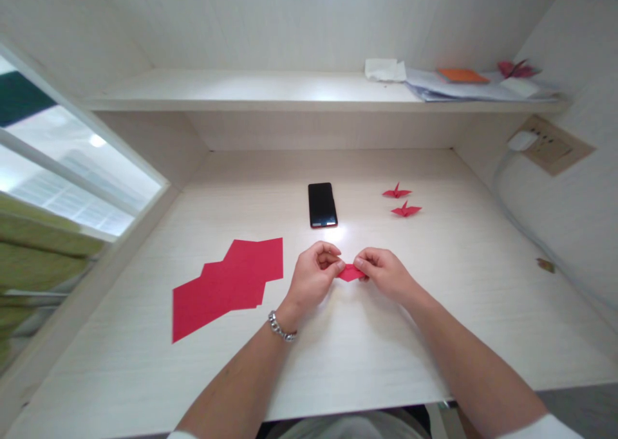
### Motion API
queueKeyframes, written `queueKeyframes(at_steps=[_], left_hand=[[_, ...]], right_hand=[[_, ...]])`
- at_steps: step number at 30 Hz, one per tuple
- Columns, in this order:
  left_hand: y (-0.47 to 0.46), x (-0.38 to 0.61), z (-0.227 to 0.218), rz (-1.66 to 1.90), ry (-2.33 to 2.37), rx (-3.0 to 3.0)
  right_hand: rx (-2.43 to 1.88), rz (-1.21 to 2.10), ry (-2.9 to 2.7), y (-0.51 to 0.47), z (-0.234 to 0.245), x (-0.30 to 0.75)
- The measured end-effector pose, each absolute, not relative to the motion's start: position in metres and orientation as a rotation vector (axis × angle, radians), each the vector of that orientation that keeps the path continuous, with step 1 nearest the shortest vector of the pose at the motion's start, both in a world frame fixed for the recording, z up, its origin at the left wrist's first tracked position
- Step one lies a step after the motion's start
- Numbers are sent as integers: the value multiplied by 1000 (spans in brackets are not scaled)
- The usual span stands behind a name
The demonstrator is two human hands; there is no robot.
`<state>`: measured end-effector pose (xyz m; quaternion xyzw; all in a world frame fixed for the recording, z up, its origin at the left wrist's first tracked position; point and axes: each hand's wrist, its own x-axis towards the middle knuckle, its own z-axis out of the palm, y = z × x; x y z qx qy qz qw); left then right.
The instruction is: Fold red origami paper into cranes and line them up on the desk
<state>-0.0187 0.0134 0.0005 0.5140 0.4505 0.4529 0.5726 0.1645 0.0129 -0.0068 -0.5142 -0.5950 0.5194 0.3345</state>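
A small folded piece of red paper (349, 273) is held between my two hands, just above the desk in front of me. My left hand (316, 273) pinches its left end between thumb and fingers. At its right end, the thumb and fingers of my right hand (385, 271) are closed on the paper. Several red paper sheets (226, 281) lie overlapping on the desk to the left. Two folded red paper cranes, one farther back (396, 192) and one nearer (406, 210), stand beyond my right hand.
A black phone (322, 205) lies beyond my hands. The raised shelf (251, 88) bears papers (429, 91), an orange square (463, 76), a crumpled tissue (385, 70) and another red folded paper (517, 69). A charger (523, 141) sits in the right wall socket, its cable (516, 223) running down.
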Motion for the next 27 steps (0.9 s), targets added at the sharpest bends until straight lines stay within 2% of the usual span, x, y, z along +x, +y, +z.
queueKeyframes(at_steps=[4,10,15,19,23,27], left_hand=[[14,-21,-3,1072,1080,1255],[12,-22,-2,1045,1079,1310],[10,-21,7,958,1039,1392],[12,-19,8,1089,1042,1250],[11,-12,3,1018,939,1245],[10,-7,-1,1067,1039,1204]], right_hand=[[-1299,1400,-1587,13,-7,164],[-1329,1282,-1691,12,-2,166],[-1257,1354,-1710,11,0,166],[-1259,1302,-1466,13,-2,162],[-1177,1311,-1236,12,-6,152],[-1206,1280,-1192,9,-9,145]])
